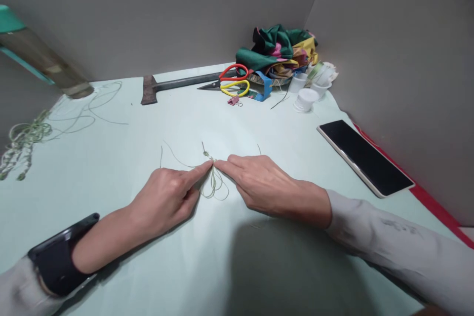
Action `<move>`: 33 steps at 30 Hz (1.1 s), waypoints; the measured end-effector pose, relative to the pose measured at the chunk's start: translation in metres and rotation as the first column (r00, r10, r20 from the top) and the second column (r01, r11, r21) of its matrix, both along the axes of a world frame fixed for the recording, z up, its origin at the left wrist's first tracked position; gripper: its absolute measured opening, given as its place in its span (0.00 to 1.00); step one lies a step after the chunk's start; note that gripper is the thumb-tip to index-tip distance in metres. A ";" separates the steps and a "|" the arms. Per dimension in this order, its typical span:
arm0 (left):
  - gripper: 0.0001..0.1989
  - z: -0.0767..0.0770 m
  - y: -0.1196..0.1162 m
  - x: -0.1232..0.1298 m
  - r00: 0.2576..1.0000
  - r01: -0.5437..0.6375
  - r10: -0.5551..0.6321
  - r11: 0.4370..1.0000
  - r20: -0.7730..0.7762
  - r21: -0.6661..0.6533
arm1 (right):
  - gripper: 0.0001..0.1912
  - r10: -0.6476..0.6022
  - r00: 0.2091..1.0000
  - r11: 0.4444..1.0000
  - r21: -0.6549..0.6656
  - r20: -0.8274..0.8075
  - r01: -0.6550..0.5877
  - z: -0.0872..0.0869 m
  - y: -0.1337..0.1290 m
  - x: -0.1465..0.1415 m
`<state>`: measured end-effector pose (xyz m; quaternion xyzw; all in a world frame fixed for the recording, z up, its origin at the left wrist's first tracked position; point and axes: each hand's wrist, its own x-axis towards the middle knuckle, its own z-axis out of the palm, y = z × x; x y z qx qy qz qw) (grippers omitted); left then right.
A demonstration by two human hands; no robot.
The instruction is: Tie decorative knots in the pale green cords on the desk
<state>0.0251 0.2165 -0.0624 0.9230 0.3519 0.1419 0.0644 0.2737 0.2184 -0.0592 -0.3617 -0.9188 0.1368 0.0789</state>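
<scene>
A small piece of knotted green cord (214, 182) lies on the pale green table, its loops fanned toward me and loose ends reaching out on both sides. My left hand (166, 197) touches the cord's knotted top with its index fingertip; the other fingers are curled under. From the other side my right hand (261, 180) meets the same spot with its index fingertip, the hand lying low and its other fingers partly hidden. The two fingertips are almost touching. Whether either hand pinches the cord is hard to make out.
Across the back lie a hammer (150, 90), scissors (237, 88), a pink binder clip (233, 100), bunched colourful cloth (281, 52) and small white containers (305, 99). A phone (365, 158) rests at right. At left are a bottle (48, 54) and knotted green cords (27, 136).
</scene>
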 end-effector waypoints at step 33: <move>0.41 0.007 -0.072 0.000 0.892 -0.296 0.169 0.919 -0.420 -0.259 | 0.32 -0.081 0.981 0.993 -0.072 0.178 0.095 0.018 -0.081 0.033</move>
